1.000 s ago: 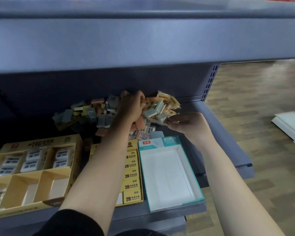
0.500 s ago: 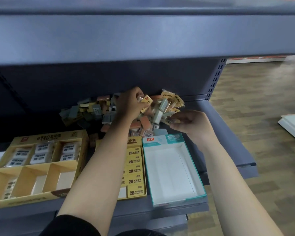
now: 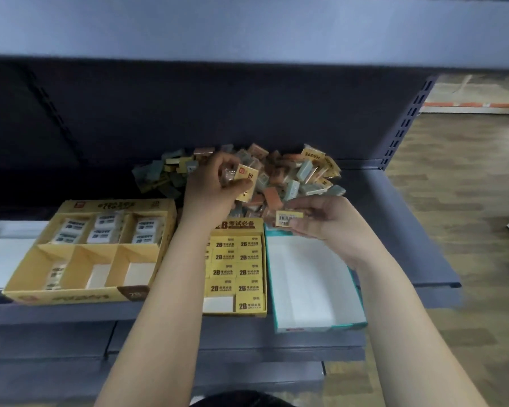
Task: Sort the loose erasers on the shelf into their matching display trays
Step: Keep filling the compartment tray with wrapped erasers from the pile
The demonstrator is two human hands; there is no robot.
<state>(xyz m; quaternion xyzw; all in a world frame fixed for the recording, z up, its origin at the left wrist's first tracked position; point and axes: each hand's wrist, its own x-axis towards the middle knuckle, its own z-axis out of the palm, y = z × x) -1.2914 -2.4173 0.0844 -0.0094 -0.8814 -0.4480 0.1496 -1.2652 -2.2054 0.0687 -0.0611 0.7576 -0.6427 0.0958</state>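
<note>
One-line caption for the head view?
Left hand holds a yellow eraser; right hand holds a barcoded eraser, by the loose pile.

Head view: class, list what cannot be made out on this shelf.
Yellow cardboard 2B tray: left side behind left forearm.
Loose wrapped eraser pile: middle behind left hand gripping a yellow eraser; print blurred.
Teal-edged white tray: back rim behind right hand pinching a barcoded eraser.

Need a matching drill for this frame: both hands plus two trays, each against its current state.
Things:
1. left hand
2. right hand
3. teal tray
4. 2B tray

States:
A. no erasers inside
B. pinches barcode eraser
C. white gap at front
D. holds yellow eraser over the pile

Pairs: 1-D, 2-B, 3-A, 4-C
</note>
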